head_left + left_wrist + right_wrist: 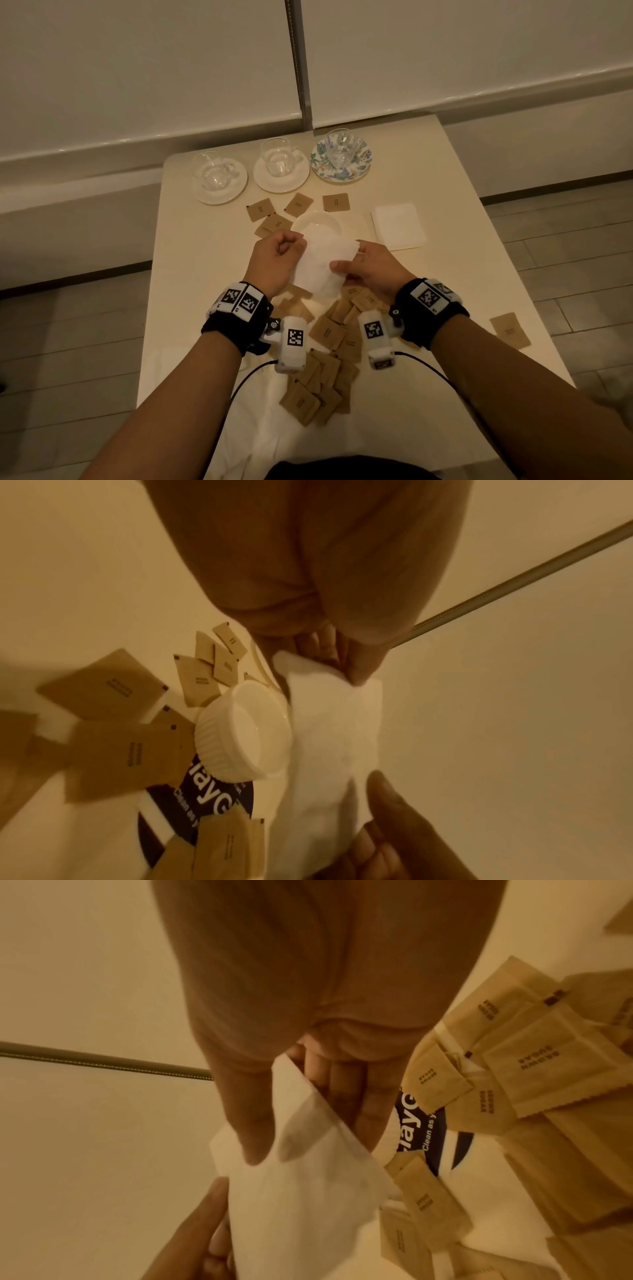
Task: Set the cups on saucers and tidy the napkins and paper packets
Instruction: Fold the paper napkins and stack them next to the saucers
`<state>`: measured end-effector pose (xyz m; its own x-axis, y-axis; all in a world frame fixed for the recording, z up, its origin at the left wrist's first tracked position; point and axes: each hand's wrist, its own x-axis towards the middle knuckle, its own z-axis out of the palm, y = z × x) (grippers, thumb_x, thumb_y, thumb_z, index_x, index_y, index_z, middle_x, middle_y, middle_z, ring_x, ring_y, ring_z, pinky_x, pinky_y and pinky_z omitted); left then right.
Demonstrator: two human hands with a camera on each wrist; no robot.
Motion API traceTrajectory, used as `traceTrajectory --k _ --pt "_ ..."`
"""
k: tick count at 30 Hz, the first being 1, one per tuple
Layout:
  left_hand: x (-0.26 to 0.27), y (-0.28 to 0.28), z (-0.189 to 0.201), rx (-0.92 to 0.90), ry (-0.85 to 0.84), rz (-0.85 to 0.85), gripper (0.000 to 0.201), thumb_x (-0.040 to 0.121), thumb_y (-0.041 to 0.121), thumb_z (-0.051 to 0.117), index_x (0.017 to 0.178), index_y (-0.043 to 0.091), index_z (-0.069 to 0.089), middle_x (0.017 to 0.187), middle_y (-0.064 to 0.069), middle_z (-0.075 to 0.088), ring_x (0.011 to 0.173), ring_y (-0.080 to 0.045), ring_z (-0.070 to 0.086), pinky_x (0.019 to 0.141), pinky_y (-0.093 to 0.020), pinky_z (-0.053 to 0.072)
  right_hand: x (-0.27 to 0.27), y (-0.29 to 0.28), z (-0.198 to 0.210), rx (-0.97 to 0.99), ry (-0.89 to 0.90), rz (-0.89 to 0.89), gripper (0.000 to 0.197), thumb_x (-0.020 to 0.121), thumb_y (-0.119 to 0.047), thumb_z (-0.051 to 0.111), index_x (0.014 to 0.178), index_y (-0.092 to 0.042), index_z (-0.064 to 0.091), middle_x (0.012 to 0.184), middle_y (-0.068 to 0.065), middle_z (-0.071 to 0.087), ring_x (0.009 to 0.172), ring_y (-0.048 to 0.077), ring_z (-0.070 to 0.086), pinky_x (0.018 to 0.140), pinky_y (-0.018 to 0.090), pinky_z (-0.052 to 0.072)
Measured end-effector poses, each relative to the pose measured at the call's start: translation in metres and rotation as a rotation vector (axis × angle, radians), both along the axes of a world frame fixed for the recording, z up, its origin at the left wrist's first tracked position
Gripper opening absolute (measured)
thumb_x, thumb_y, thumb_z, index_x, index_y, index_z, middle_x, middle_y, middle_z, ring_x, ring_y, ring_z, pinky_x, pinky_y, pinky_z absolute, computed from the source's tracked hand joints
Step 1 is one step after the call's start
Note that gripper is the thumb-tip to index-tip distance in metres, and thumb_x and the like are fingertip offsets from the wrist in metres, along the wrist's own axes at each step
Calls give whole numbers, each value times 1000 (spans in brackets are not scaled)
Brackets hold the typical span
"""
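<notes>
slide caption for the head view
Both hands hold a white napkin above scattered brown packets.

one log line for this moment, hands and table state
left hand: pinching napkin | right hand: pinching napkin | cups: three on saucers | packets: scattered | folded napkin stack: right of ramekin

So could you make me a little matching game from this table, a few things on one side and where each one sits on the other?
Things:
1. flowered saucer
2. white napkin
3. folded napkin stack
4. ribbed white dish

Places:
A. flat on the table, right of the hands
B. far end of the table, under the rightmost glass cup
C. held between the left hand and the right hand
D. just beyond the hands, partly hidden by the held napkin

Pairs: 1-B, 2-C, 3-A, 4-D
</notes>
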<state>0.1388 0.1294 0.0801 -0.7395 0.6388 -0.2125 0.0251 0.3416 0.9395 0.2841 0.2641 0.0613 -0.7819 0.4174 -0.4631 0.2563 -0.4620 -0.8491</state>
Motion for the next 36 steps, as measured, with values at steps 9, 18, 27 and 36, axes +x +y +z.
traceTrajectory --k 9,18,27,36 --pt "8 -9 -9 9 -42 -119 15 88 3 68 86 18 69 101 -4 69 71 -17 63 70 -36 54 13 0 -8 100 -51 3 27 85 -12 73 110 -6 68 102 15 74 93 33 71 79 49 59" --pt "6 10 -6 -87 -51 -275 44 87 4 70 122 29 64 47 13 53 46 -1 49 54 -13 43 18 21 -8 70 -81 -134 28 83 -9 74 104 6 63 90 16 72 73 22 71 59 31 60" --pt "21 64 -11 -188 -30 -310 58 81 10 77 131 30 57 60 9 61 52 5 58 54 -8 44 36 77 -11 163 -74 -195 18 78 3 76 78 -6 60 68 5 65 66 18 65 60 29 58" --pt "50 157 -42 -246 -20 -310 73 78 5 78 142 23 47 99 -9 71 87 -21 69 80 -34 58 52 153 -27 393 -220 -133 27 79 4 75 96 -17 70 104 10 68 77 20 68 60 26 58"
